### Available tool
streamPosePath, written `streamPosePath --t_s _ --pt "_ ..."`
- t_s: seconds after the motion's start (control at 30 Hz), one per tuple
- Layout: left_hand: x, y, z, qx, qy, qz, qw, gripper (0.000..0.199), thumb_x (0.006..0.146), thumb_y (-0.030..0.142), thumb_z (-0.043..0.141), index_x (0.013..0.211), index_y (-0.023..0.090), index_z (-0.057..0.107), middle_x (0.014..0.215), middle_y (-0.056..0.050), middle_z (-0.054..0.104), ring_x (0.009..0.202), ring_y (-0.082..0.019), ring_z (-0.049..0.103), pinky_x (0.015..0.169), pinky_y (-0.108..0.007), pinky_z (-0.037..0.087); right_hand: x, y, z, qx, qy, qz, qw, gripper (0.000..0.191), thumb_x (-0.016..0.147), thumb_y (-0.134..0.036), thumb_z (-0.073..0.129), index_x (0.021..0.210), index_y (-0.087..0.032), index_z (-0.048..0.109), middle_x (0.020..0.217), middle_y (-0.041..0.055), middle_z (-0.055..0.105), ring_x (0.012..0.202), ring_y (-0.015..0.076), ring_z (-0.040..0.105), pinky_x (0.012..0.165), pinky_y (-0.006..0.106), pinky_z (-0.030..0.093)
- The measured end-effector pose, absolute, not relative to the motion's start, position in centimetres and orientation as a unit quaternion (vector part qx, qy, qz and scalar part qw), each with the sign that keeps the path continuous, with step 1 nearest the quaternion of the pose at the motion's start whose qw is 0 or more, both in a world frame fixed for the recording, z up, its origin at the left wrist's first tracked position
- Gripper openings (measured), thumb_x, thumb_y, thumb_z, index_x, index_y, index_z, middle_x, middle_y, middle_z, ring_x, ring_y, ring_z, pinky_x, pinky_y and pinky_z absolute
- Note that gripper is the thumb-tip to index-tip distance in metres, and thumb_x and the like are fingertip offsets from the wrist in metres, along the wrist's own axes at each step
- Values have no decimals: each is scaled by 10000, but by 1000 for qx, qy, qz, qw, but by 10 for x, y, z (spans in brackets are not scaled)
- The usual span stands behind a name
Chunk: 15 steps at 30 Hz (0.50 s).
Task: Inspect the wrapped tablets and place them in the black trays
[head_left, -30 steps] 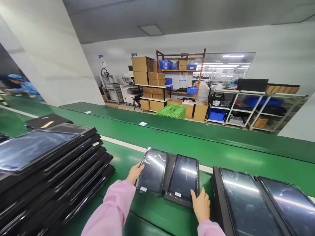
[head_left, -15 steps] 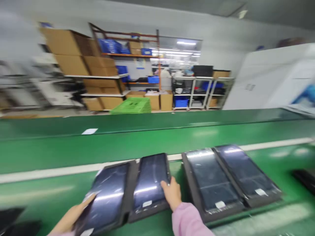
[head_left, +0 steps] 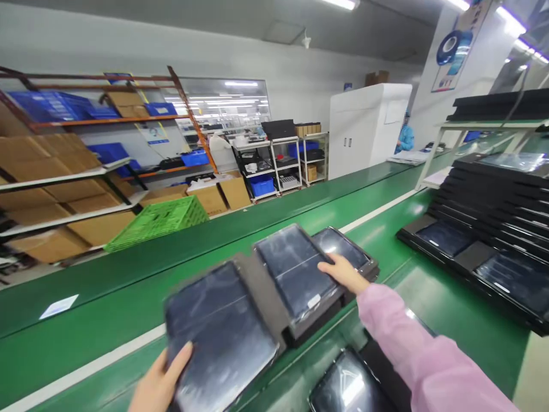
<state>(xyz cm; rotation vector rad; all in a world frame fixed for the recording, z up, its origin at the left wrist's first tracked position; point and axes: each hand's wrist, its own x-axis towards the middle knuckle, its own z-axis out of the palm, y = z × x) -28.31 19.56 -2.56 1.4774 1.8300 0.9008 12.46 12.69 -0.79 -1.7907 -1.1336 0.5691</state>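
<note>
Conveyor belt (head_left: 107, 309), green, runs under the grip. Stack of black trays (head_left: 484, 229) sits right of it. Black twin-panel tray (head_left: 253, 303) spans both hands: left hand (head_left: 158, 383) clasps its near edge, right hand (head_left: 343, 272) lies open, fingers flat on the far film-wrapped panel (head_left: 291, 269).

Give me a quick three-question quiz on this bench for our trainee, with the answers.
1. Which hand is at the near edge of the film-wrapped screen panel?
2. True or false: the green plastic crate sits on the green conveyor belt.
3. What colour are the crates on the orange rack?

Key: 1. The left hand. 2. False, it is beyond the belt. 3. Blue.
</note>
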Motion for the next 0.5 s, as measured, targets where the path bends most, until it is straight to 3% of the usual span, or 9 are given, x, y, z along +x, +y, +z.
streamPosePath --t_s 0.07,0.17,0.3,0.37,0.43,0.5 --pt "-229 196 -32 563 650 330 389 584 692 573 545 1103 162 600 1058 -93 682 965 -290 624 830 -390 481 174 123 -4 -742 -454 219 442 306 776 -303 603 1031 -142 653 938 56 684 853 202 610 819 315 439" --pt "-150 207 -49 605 628 298 388 584 746 566 456 1127 142 581 1121 -114 654 1002 -265 614 868 -351 455 233 121 -11 -773 -440 211 406 271 809 -289 584 1021 -132 646 918 58 674 839 191 612 813 335 445" --pt "-91 215 -66 618 662 243 347 555 700 531 534 1051 112 629 1053 -198 653 1071 -386 556 907 -469 400 275 120 -30 -819 -413 197 346 329 774 -315 645 1027 -106 624 1030 135 623 994 270 566 874 438 407" --pt "-85 209 -68 606 693 246 305 700 663 522 574 1196 70 530 1213 -271 537 1222 -457 391 966 -550 306 276 110 -37 -835 -409 174 325 449 775 -348 642 1135 -92 565 1202 208 526 1158 342 452 938 474 338" --pt "-89 190 -69 588 712 269 274 834 682 537 535 1340 63 340 1376 -283 354 1319 -438 231 1009 -555 245 262 88 -44 -837 -423 155 309 517 832 -377 568 1253 -98 458 1307 220 437 1245 336 363 982 447 293" --pt "-101 151 -77 572 713 285 288 793 728 586 418 1337 89 313 1347 -241 400 1273 -371 345 968 -484 347 235 51 -56 -826 -457 166 285 459 901 -390 449 1277 -130 413 1257 171 500 1196 265 440 956 367 334"
